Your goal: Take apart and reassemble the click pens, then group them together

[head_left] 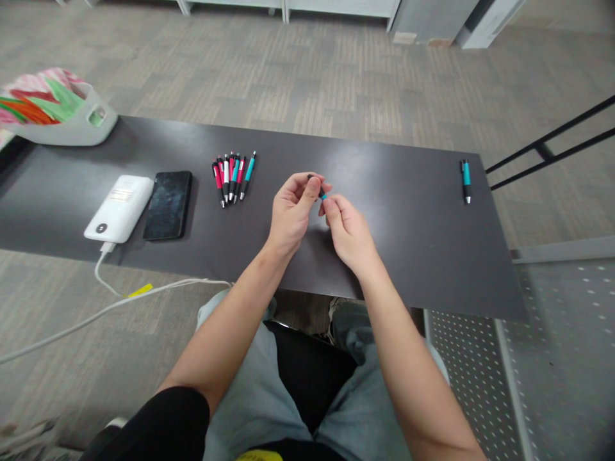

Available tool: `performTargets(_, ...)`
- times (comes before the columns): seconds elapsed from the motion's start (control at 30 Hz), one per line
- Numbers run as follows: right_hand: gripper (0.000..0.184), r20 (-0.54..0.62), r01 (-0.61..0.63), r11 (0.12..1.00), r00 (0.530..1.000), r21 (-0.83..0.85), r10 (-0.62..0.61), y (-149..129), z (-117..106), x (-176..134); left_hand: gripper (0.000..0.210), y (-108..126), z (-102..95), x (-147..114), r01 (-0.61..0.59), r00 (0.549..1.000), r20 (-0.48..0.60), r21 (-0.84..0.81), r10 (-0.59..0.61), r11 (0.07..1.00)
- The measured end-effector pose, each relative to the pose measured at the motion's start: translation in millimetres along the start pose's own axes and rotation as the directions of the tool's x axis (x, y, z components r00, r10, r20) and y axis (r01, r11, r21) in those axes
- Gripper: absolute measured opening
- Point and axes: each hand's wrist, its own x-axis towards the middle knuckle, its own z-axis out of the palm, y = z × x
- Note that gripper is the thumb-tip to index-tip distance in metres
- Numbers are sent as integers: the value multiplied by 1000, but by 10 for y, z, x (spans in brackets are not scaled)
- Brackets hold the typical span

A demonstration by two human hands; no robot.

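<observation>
Farthest out beyond the left hand, at the far-left end of the dark table (pixel 413 224), a white plastic basket (pixel 72 132) holds bunched colourful material. Nearer the hand lie a white power bank (pixel 120 208), its cable (pixel 98 272) plugged into the near end and so trailing off the front edge, and just beside it a black smartphone (pixel 168 205). Next, just left of the left hand, red, white and teal click pens (pixel 226 176) lie bunched with tips toward the person, probably to keep them within reach. The left hand (pixel 293 211) is closed in a pinch on the black end of a small pen (pixel 323 194); the right hand (pixel 350 234) pinches its teal part, a grip that would steady both ends. Fingers hide whether it is whole. Well right of the right hand, a teal click pen (pixel 466 182) lies alone, apparently kept separate.
</observation>
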Motion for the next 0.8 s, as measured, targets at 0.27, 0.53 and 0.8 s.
performTargets(0.27,22,-82,205,937,968,-281,-237,38,-76,-14,26,88,-77,36,-55,998,22,72,54,996)
performTargets(0.53,19,-62,267,907,951,-326,-302,89,-141,2,34,130,-148,79,-113,993,62,267,100,957)
performTargets(0.8,23,-20,239,890,963,-388,-267,80,-188,-11,39,181,-186,43,-122,992,72,411,101,904)
